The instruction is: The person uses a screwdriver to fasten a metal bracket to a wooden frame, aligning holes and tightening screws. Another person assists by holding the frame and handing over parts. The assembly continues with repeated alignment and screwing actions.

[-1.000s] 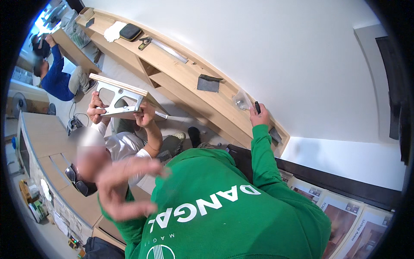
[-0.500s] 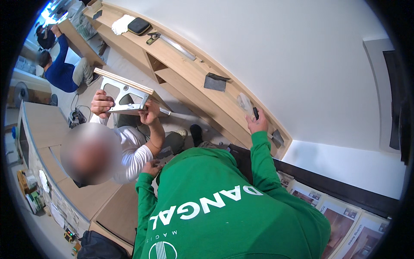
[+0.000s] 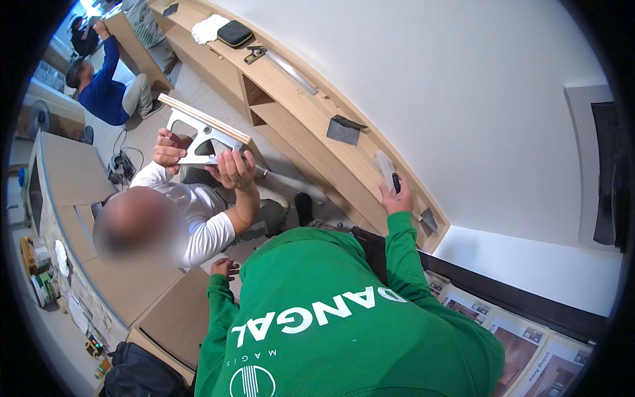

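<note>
Left hand [image 3: 225,266] lower now, ledge [image 3: 311,106] along wall [image 3: 450,86]

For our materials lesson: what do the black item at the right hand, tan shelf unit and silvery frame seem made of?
Black item: perhaps matte plastic or rubber, dark with little shine. Shelf unit: apparently smooth wood or laminate, evenly tan. Frame: probably satin metal, from its greyish sheen.

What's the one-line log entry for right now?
left hand: beside green hoodie, nothing visibly held | right hand: holding black object at shelf | co-worker: holding white metal frame
</note>
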Demonstrator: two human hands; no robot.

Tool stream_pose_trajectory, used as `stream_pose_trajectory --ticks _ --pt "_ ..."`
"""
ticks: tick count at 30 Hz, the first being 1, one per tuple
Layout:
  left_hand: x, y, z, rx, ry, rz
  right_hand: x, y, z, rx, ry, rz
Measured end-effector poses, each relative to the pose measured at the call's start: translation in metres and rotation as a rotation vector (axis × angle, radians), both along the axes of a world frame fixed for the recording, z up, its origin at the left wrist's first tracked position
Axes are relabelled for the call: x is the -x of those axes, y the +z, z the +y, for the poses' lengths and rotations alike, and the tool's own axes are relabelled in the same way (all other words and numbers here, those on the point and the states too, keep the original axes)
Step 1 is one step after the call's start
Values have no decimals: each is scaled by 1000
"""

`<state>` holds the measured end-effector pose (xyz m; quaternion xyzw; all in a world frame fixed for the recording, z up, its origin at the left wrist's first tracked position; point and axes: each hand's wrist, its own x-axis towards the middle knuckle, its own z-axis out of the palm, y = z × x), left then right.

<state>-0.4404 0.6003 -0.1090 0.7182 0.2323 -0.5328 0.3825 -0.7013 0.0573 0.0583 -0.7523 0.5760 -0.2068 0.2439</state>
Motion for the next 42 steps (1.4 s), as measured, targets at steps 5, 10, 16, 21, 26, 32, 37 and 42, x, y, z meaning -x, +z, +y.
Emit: stream_pose_trajectory --ticks 5,10,16,21,26,32,37,42 --pt "1 -4 -7 19 -49 -13 -27 29 -6 93 43 -120" --pt "10 -7 -22 125 -124 -31 -93 46 -50 370 332 -44" --pt "31 14 -32 47 91 -87 -223 15 -125 42 523 570" --pt "84 39 -28 -76 336 -56 -285 -16 -154 99 813 888" --pt "150 34 -39 -155 493 -15 -307 -39 -170 119 976 1026" --pt "206 -3 -63 -90 412 -222 -311 -57 -171 167 1003 1055" --pt "210 -26 -69 25 478 -277 -307 -59 -169 216 1028 1069" --pt "186 -13 -63 -64 629 -114 -305 -62 -171 267 1074 1049"
